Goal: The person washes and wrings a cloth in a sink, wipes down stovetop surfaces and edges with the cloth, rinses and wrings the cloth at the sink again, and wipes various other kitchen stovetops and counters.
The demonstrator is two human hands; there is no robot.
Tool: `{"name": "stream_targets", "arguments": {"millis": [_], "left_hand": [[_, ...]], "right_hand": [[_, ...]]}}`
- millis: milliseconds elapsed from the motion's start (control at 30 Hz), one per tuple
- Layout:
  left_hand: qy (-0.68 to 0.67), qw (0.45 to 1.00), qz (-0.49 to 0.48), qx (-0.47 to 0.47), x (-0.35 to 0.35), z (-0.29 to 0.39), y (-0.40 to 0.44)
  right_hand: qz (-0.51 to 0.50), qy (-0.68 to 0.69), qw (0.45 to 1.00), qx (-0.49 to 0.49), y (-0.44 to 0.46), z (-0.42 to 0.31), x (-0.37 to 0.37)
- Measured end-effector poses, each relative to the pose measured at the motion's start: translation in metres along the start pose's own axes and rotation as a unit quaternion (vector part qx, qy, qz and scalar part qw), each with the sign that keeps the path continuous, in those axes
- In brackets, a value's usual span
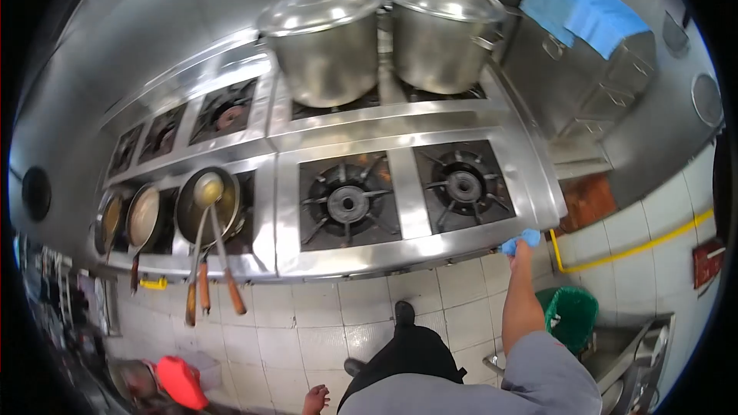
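Note:
My right hand (pixel 521 243) is closed on a blue cloth (pixel 510 246) at the front right edge of the steel stove (pixel 338 263). Low in the view, over the tiled floor, my left hand (pixel 316 398) hangs with bent fingers; whether it holds anything I cannot make out. Between my hands and the back of the stove lie a left front burner (pixel 348 204) and a right front burner (pixel 464 185), both without pots.
Two lidded pots (pixel 327 61) (pixel 440 42) stand on the back burners. Several pans, including a dark pan (pixel 184 211) with ladles, sit at left. A green bin (pixel 570 315) and yellow pipe (pixel 638 251) are at right. A red object (pixel 181 383) is lower left.

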State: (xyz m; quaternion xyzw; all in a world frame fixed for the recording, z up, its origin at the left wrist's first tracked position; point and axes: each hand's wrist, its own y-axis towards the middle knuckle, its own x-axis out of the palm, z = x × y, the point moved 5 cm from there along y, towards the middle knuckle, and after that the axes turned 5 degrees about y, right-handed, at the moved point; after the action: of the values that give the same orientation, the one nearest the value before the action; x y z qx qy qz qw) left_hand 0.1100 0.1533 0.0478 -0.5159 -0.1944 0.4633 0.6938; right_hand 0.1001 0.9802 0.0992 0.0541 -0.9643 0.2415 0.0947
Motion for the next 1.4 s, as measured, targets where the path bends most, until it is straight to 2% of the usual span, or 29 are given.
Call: {"name": "stream_targets", "arguments": {"millis": [167, 300, 333, 367, 400, 433, 500, 533, 567, 633, 667, 733, 767, 800, 833, 867, 933, 1000, 1067, 1133, 1200, 1267, 1333, 1400], "left_hand": [[-0.058, 0.997, 0.049, -0.016, -0.036, -0.064, -0.010], [-0.118, 0.991, 0.059, -0.019, -0.071, -0.112, -0.018], [-0.144, 0.987, 0.063, -0.018, -0.079, -0.124, -0.019], [-0.152, 0.986, 0.067, -0.020, -0.086, -0.136, -0.020], [-0.167, 0.984, 0.065, -0.019, -0.091, -0.149, -0.022], [-0.181, 0.981, 0.062, -0.018, -0.095, -0.163, -0.027], [-0.174, 0.982, 0.065, -0.027, -0.100, -0.188, -0.041], [-0.160, 0.984, 0.066, -0.034, -0.104, -0.197, -0.044], [-0.064, 0.993, 0.077, 0.063, -0.105, -0.215, -0.044], [-0.041, 0.991, 0.085, 0.091, -0.103, -0.240, -0.055], [-0.020, 0.989, 0.093, 0.116, -0.100, -0.247, -0.062], [0.025, 0.980, 0.104, 0.169, -0.095, -0.253, -0.075], [0.048, 0.973, 0.108, 0.198, -0.094, -0.251, -0.074], [0.055, 0.972, 0.098, 0.206, -0.092, -0.250, -0.068], [-0.058, 0.988, 0.059, 0.129, -0.090, -0.258, -0.061], [-0.171, 0.984, 0.021, 0.044, -0.084, -0.267, -0.056], [-0.124, 0.991, 0.022, 0.053, -0.086, -0.253, -0.053], [-0.042, 0.996, 0.049, 0.063, -0.098, -0.239, -0.059], [-0.203, 0.978, 0.053, -0.004, -0.102, -0.241, -0.039], [-0.207, 0.976, 0.062, 0.020, -0.104, -0.232, -0.036], [-0.200, 0.977, 0.067, 0.017, -0.099, -0.219, -0.046], [-0.192, 0.979, 0.064, 0.016, -0.087, -0.208, -0.053], [-0.165, 0.985, 0.043, 0.014, -0.073, -0.209, -0.057], [-0.160, 0.986, 0.049, -0.002, -0.054, -0.217, -0.056]], "right_hand": [[-0.120, 0.052, 0.991, -0.004, -0.091, 0.071, 0.061], [-0.193, -0.064, 0.975, 0.085, -0.223, 0.115, 0.123], [-0.261, -0.112, 0.952, 0.114, -0.251, 0.135, 0.139], [-0.326, -0.162, 0.921, 0.142, -0.279, 0.157, 0.151], [-0.367, -0.291, 0.876, 0.115, -0.311, 0.178, 0.161], [-0.458, -0.382, 0.800, 0.073, -0.353, 0.193, 0.174], [-0.517, -0.485, 0.705, -0.008, -0.420, 0.247, 0.182], [-0.552, -0.475, 0.686, 0.001, -0.472, 0.248, 0.181], [-0.625, -0.456, 0.633, -0.012, -0.505, 0.266, 0.178], [-0.700, -0.462, 0.519, -0.162, -0.565, 0.280, 0.172], [-0.694, -0.465, 0.525, -0.165, -0.579, 0.282, 0.169], [-0.701, -0.486, 0.440, -0.279, -0.599, 0.276, 0.161], [-0.691, -0.491, 0.449, -0.282, -0.588, 0.278, 0.161], [-0.683, -0.527, 0.445, -0.240, -0.571, 0.284, 0.164], [-0.675, -0.559, 0.441, -0.194, -0.563, 0.280, 0.163], [-0.667, -0.564, 0.447, -0.194, -0.556, 0.269, 0.158], [-0.585, -0.463, 0.663, 0.069, -0.553, 0.217, 0.142], [-0.593, -0.376, 0.695, 0.151, -0.561, 0.175, 0.126], [-0.534, -0.375, 0.749, 0.116, -0.541, 0.161, 0.102], [-0.497, -0.465, 0.731, 0.043, -0.514, 0.155, 0.073], [-0.496, -0.630, 0.598, -0.014, -0.480, 0.160, 0.036], [-0.486, -0.691, 0.534, -0.021, -0.431, 0.187, -0.027], [-0.440, -0.708, 0.551, 0.025, -0.392, 0.192, -0.097], [-0.421, -0.705, 0.571, 0.012, -0.372, 0.173, -0.158]]}}
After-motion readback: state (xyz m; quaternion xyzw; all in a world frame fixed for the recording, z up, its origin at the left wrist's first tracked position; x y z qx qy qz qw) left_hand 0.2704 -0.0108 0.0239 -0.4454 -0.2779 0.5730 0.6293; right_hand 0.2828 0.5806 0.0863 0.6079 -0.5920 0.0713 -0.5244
